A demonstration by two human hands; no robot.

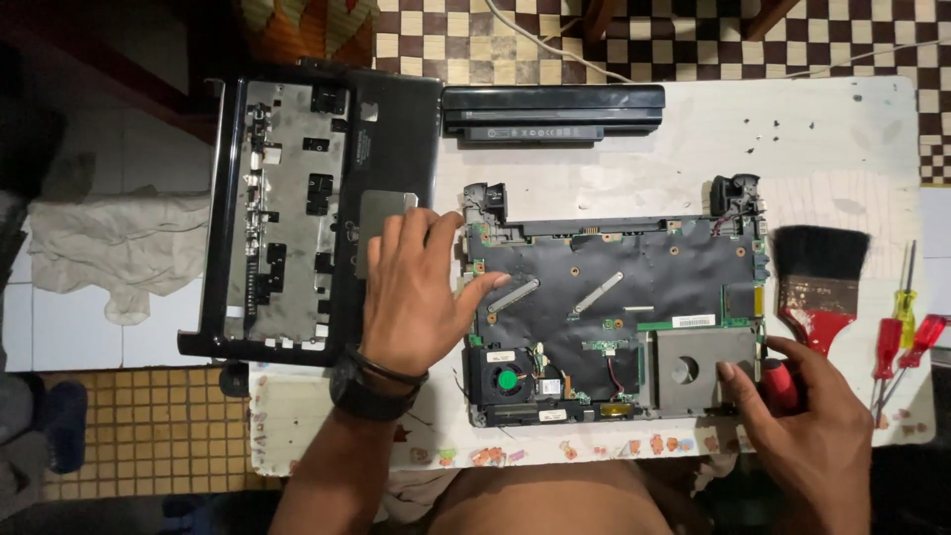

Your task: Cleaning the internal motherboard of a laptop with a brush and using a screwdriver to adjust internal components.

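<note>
An opened laptop base lies on a white table, its black-covered board, small fan and silver drive cover exposed. My left hand rests flat on the base's left edge, thumb on the board, fingers spread and holding nothing. At the base's lower right corner, my right hand grips a red-handled screwdriver, with a finger touching the silver cover.
The removed black palmrest cover lies upside down at the left, overhanging the table. A long black battery sits at the back. A red-handled brush and several small screwdrivers lie at the right edge.
</note>
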